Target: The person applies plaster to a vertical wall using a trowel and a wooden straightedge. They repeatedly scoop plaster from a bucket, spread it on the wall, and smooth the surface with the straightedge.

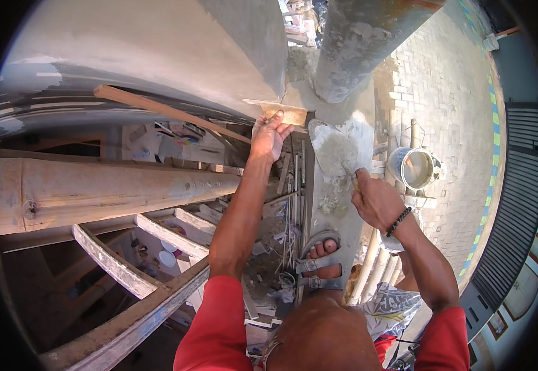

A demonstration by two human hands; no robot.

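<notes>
Trowel [326,137], rounded blade, is located at the centre of the view, above a grey concrete ledge [328,213]. Grey mortar [340,153] covers much of the blade face.

Nearest the viewer, two red sleeves [216,324] enter at the lower edge, with both forearms extending forward. A dark beaded bracelet [399,222] encircles the right wrist. A foot in a strapped sandal [310,266] rests on the near part of the ledge.

Right hand [378,201]: fingers closed around the trowel handle, blade directed forward and to the left. Left hand [271,136]: fingers clamped on a flat tan plate [292,115], thumb on its upper face. The plate is positioned just beside the lower corner of a smooth grey wall [244,43] — contact between the two cannot be confirmed.

To the left of the ledge, at a lower level, a thick bamboo pole [114,191] runs crosswise, with a wooden frame [139,309] on its near side. A narrow timber strip [164,110] slants beyond the pole.

To the right of the ledge stands a round bucket [399,166], near several pale poles [368,269]. Farther forward, a grey column [362,46] rises from the ledge. Block paving [448,86] extends to the right — a dark slatted gate [507,179] lies beyond it.
</notes>
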